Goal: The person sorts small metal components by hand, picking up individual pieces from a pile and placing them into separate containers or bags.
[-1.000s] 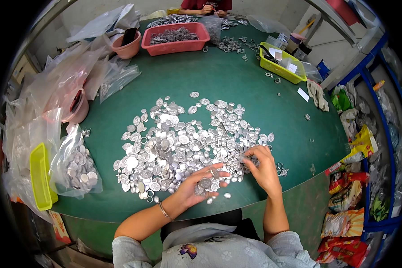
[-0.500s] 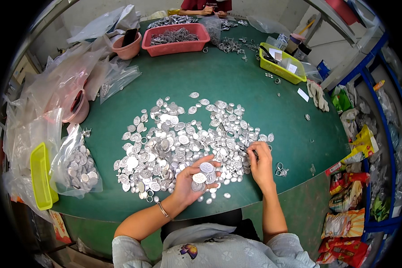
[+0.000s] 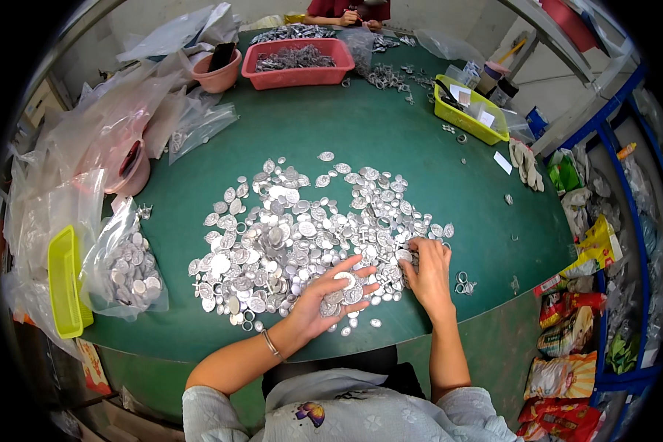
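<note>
Many silver-coloured metal medals (image 3: 272, 250), oval and round, lie in a wide loose pile on the green table. My left hand (image 3: 324, 302) is palm up at the pile's near edge, fingers spread, with several medals (image 3: 339, 296) resting on its palm and fingers. At the right side of the pile my right hand (image 3: 431, 276) is bent down, thumb and fingertips pinched on an oval medal (image 3: 404, 255). The fingertips partly hide the pieces under them.
A clear bag of medals (image 3: 134, 272) and a yellow-green basket (image 3: 70, 295) lie left. Far back stand a red tray of metal parts (image 3: 298, 78) and a yellow basket (image 3: 468, 121). Gloves (image 3: 527, 166) lie right; a person's hands (image 3: 350, 18) work across the table.
The medals in my left hand have shifted, and that hand has moved slightly right. My right hand has turned a little, and an oval medal now shows at its fingertips.
</note>
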`<state>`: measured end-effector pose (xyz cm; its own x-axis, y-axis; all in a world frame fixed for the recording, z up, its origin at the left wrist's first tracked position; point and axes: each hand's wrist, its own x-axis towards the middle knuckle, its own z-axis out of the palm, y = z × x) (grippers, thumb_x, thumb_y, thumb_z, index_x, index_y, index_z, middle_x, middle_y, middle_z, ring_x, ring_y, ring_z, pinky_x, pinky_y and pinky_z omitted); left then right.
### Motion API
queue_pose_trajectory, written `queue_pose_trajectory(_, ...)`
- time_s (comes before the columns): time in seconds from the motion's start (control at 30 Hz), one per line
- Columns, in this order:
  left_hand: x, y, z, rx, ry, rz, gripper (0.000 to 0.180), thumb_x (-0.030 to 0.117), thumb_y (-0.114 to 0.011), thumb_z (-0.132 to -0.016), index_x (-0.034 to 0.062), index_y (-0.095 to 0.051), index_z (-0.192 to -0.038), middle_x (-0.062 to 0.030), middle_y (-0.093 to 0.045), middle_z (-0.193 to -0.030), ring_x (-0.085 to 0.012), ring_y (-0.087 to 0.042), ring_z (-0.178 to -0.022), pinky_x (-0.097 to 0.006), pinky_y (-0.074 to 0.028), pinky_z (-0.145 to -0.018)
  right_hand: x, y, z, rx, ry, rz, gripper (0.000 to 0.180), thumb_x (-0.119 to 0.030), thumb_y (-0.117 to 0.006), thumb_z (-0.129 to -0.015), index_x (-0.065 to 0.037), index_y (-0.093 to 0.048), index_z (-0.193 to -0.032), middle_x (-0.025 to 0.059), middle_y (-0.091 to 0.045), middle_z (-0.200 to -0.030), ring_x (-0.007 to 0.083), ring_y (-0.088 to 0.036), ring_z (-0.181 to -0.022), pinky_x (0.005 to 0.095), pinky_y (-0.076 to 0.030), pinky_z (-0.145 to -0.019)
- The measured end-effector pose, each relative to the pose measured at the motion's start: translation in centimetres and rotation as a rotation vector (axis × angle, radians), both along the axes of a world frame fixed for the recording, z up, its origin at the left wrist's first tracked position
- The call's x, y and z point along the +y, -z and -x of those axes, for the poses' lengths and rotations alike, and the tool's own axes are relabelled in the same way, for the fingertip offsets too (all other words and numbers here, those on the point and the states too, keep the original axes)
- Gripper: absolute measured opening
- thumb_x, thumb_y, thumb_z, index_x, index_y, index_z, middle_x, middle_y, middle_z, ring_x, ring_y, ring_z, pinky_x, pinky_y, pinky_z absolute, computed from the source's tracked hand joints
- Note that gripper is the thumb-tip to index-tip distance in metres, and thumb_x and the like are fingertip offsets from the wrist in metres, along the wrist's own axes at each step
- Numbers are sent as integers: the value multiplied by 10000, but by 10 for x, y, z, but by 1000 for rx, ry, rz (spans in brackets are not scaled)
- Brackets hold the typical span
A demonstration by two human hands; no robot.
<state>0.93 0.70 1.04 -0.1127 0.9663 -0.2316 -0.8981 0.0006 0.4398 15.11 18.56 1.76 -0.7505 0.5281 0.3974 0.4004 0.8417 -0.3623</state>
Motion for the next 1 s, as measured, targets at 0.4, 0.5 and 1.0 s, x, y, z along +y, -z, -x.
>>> queue_pose_trajectory(0.4, 1, 7, -4, -172, -66, -46, 427, 188, -446, -950, 23, -368, -1337, -179, -400, -1356, -351, -406, -1252, -502, -365, -1039, -6, 6, 1, -59, 54, -50, 327, -104, -750, -663, -47, -600, -948, 78, -559, -941, 261, -494, -938, 433, -309, -872)
queue_pose_trajectory(0.5, 2, 8, -4, -190, -79, -45, 430, 250, -385, -978, 8, -358, -1333, -181, -396, -1362, -361, -400, -1255, -501, -357, -1044, -9, 4, 4, -38, 75, -40, 317, -99, -746, -665, -45, -606, -944, 80, -568, -921, 265, -497, -925, 429, -310, -869)
queue_pose_trajectory(1.0, 3, 8, -5, -240, -91, -57, 377, 231, -397, -973, 33, -419, -1292, -179, -410, -1346, -355, -396, -1253, -519, -323, -1056, -22, -15, 29, 276, -159, 526, 171, -38, -657, -766, 13, -608, -921, 91, -583, -878, 225, -539, -823, 317, -418, -757)
